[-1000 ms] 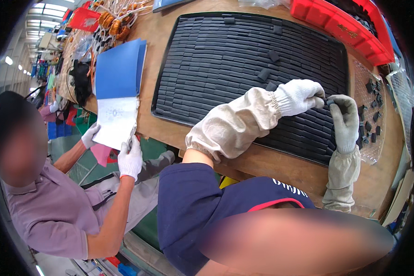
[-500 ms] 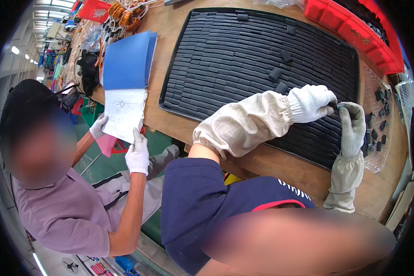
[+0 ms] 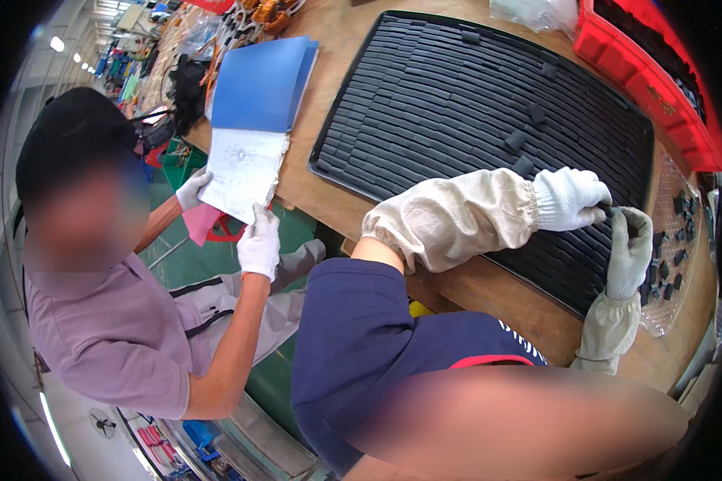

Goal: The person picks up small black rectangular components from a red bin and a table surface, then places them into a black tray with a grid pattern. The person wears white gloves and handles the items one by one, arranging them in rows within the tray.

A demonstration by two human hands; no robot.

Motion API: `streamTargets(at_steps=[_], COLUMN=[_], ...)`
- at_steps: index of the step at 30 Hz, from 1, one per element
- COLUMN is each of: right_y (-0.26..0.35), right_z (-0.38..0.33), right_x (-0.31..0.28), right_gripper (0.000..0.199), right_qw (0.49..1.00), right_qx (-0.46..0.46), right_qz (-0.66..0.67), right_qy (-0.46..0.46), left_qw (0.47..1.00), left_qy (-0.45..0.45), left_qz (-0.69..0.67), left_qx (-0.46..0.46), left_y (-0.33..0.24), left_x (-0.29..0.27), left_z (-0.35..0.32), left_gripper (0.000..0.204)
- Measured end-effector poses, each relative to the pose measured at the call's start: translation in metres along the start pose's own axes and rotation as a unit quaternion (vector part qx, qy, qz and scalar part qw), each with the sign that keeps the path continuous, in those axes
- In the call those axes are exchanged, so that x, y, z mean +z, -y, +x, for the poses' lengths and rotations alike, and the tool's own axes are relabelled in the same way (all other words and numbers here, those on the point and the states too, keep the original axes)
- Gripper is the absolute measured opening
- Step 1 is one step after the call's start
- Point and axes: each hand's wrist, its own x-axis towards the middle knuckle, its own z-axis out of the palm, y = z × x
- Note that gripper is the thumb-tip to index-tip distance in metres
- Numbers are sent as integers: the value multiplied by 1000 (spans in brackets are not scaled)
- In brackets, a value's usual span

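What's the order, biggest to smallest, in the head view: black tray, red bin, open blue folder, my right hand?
Black tray
Open blue folder, red bin: too alike to rank, bin partly cut off
Your right hand

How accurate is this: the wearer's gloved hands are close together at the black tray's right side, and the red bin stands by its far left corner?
One slip: the head view shows the red bin by the far right corner of the black tray, not the left. The gloved left hand and right hand are close together at the tray's right side.
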Motion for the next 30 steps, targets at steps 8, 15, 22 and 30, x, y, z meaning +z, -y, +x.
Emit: streamTargets(at_steps=[8,15,22,30], right_y=[1,-6,-3,-6], right_z=[-1,4,0,4], right_x=[-2,-10,-1,-10], right_gripper=[15,15,15,13], right_qw=[999,997,999,995], right_qx=[-28,-23,-21,20], right_qz=[-15,60,44,88], right_qy=[9,44,18,40], left_qw=[999,1000,999,989], left_qy=[-25,-11,-33,-100], left_qz=[15,-20,0,77], left_qx=[18,9,32,72], left_y=[2,0,10,2], left_x=[3,3,10,14], left_z=[0,0,0,-1], left_gripper=[24,25,25,21])
